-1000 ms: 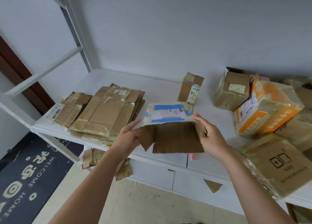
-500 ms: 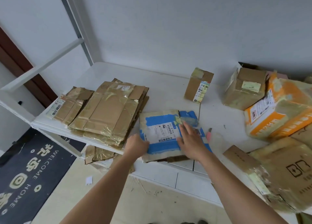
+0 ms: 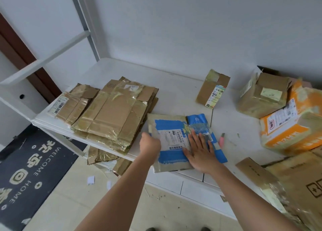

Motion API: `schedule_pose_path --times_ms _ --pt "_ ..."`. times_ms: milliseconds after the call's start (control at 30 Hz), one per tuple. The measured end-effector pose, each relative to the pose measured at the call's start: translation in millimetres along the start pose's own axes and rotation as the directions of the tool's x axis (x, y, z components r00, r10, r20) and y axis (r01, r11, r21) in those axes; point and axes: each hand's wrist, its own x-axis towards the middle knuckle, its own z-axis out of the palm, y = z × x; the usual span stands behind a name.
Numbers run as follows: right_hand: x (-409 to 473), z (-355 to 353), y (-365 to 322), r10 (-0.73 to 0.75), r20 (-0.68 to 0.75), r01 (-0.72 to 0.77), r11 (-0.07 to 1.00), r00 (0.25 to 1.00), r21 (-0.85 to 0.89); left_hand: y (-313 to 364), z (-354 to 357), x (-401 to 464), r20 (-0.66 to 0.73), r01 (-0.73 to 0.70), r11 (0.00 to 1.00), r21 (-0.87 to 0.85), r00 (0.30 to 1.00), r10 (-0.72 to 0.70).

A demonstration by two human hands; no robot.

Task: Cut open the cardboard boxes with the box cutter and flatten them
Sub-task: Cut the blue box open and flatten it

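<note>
Blue-taped cardboard lies flat under our hands: the flattened box [image 3: 176, 143], wrapped in glossy tape and bearing a white shipping label with barcodes too small for us to read, rests at the front edge of the white tabletop [image 3: 174, 91], its near edge overhanging slightly. Our right hand [image 3: 198, 150] presses on it with fingers straight and spread, palm down over the label's right side. Our left hand [image 3: 149, 143] sits at the box's left edge with fingers curled; we cannot tell whether they grip the edge or only rest against it. Just right of the box, a pink box cutter [image 3: 222, 140] lies on the tabletop, apart from both hands. To the left, a stack of flattened boxes [image 3: 113, 115] lies beside a smaller flattened pile [image 3: 73, 103] with a barcode label. Behind, a small upright box [image 3: 211, 89] carries a colourful label we cannot read. At the right stand a taped brown box [image 3: 261, 94] with a pale sticker, an orange-and-white box [image 3: 292, 126] whose printing is illegible to us, and a large brown box [image 3: 296, 183] printed with a square logo. On the floor, a dark doormat [image 3: 31, 164] reads "WELCOME HOME", and cardboard scraps [image 3: 102, 155] lie under the tabletop's edge.
</note>
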Motion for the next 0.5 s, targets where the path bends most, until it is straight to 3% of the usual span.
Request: schedule_pose_path --times_ms 133,267,367,500 --pt "-23.4 -22.8 -1.6 0.01 -0.294 0.001 0.999 0.956 0.039 16.5 -9.3 -15.2 0.027 -0.099 0.968 -0.229 0.994 0.108" --pt "-38.5 -59.9 -42.7 0.017 -0.671 0.06 0.994 0.742 0.093 38.8 -29.9 -26.7 -0.07 -0.153 0.899 -0.411 0.988 0.136" --pt "-29.2 -82.3 -89.8 -0.052 -0.737 0.19 0.976 0.674 0.105 47.3 -62.5 -26.0 -0.126 -0.079 0.805 -0.589 0.992 0.005" --pt "5.3 -88.5 -151.7 -0.236 -0.698 0.391 0.918 0.676 0.068 32.3 -111.2 -11.2 -0.214 -0.053 0.701 -0.711 0.966 -0.143"
